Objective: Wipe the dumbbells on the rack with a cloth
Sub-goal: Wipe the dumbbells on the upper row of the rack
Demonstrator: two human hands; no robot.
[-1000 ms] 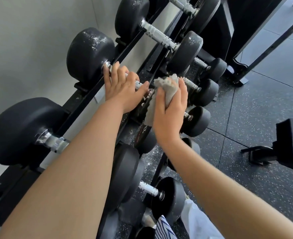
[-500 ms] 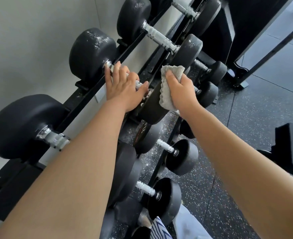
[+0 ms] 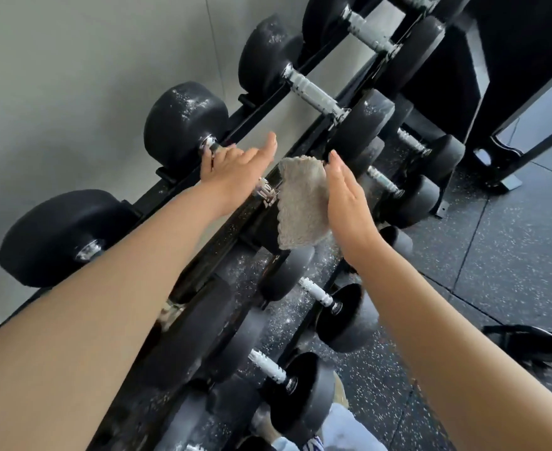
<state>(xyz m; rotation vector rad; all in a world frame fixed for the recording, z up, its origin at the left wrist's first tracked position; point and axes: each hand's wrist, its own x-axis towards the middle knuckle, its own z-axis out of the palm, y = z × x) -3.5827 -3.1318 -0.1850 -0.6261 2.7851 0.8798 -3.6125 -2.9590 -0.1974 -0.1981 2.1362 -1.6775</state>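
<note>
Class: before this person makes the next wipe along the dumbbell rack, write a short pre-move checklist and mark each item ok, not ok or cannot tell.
1. Left hand steadies the dumbbell: ok, its fingers curl over the handle.
2. Cloth under control: ok, the right hand lies flat against it.
3. Cloth touching the near head: cannot tell, the cloth hides it.
4. Far head clean: not ok, white specks show.
5. Dumbbell seated on the rack: cannot tell, the hands cover its cradle.
</note>
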